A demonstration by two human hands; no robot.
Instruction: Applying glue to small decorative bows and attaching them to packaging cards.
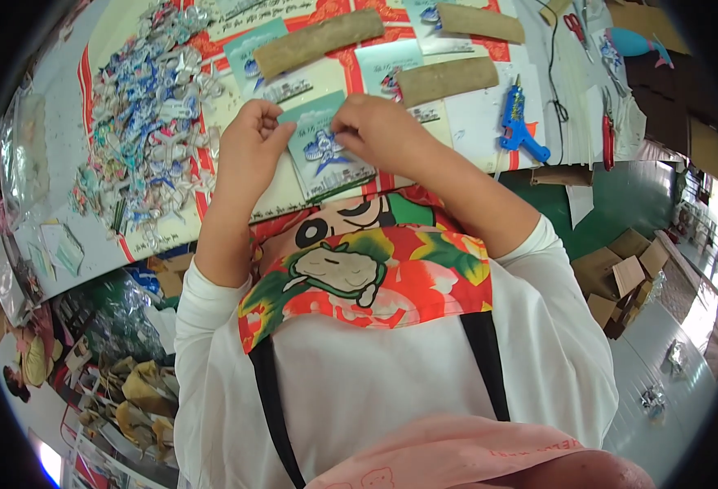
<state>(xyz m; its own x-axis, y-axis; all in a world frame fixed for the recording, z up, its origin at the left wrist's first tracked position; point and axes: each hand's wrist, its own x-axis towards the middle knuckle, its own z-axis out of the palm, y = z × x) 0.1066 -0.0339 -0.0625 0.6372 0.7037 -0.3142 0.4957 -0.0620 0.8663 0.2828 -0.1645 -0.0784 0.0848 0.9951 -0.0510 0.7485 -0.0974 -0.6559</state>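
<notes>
Card (326, 151) with teal print sits pinched between our left hand (249, 147) and right hand (379, 130); fingertips partly hide it, left of the blue glue gun (522, 122).

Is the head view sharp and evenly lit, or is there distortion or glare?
Head view: strong fisheye bending with black corners; the pale teal printed card between the left hand and right hand is sharp and evenly lit; daylight blows out the floor at the right rim.
</notes>
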